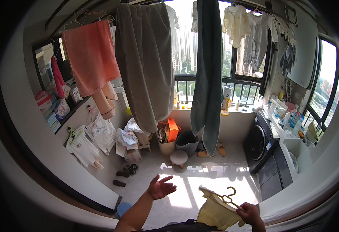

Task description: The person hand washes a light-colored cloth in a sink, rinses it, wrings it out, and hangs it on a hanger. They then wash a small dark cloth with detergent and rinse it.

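Observation:
Low at the right, my right hand (pixel 248 214) is closed around one end of a yellow clothes hanger (pixel 226 199), whose hook points up. A small pale yellow garment (pixel 215 213) hangs on that hanger, close to my body. My left hand (pixel 162 187) is held out over the floor, palm partly up and fingers apart, with nothing in it. It is left of the garment and does not touch it.
Overhead hang a coral towel (pixel 91 58), a brown-grey blanket (pixel 146 66), a dark green towel (pixel 206 72) and baby clothes (pixel 235 24). Ahead stand a small round stool (pixel 179 157) and a grey bin (pixel 187 143). A washing machine (pixel 256 142) and a sink (pixel 297 149) line the right side.

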A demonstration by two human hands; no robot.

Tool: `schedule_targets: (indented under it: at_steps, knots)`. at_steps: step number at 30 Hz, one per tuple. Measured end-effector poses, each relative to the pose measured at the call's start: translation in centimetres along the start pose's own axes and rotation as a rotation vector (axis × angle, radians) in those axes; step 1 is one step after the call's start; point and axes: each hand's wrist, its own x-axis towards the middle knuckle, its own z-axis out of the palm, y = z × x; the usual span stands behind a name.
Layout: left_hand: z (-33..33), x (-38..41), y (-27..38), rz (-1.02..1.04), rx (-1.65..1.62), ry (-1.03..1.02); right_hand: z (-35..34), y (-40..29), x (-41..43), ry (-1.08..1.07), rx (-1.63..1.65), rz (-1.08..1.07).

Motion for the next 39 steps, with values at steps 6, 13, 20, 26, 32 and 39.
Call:
schedule_targets:
  at_steps: [6, 13, 20, 26, 32, 39]
  knots:
    - [-0.7, -0.4, -0.5, 0.110, 1.194, 0.714, 4.1, 1.7, 5.8, -0.164, -0.021, 0.014]
    - [-5.6, 2.9, 21.7, 1.050, 0.758, 1.107, 13.0, -6.6, 14.2, -0.337, -0.182, -0.029]
    - [-0.2, 5.6, 41.8, 1.144, 0.848, 0.456, 29.2, -21.0, 24.1, -0.285, -0.077, -0.065]
    - [4.9, 3.7, 42.9, 1.228, 1.083, 0.123, 41.4, -31.2, 35.6, -0.206, 0.259, -0.225]
    - [5.7, 2.2, 40.0, 1.232, 1.533, 0.213, 40.9, -46.1, 46.5, -0.086, 0.534, -0.404]
    - [-6.4, -5.2, 50.2, 0.732, 1.583, 0.083, 33.1, -60.2, 57.8, 0.079, 0.758, -0.351]
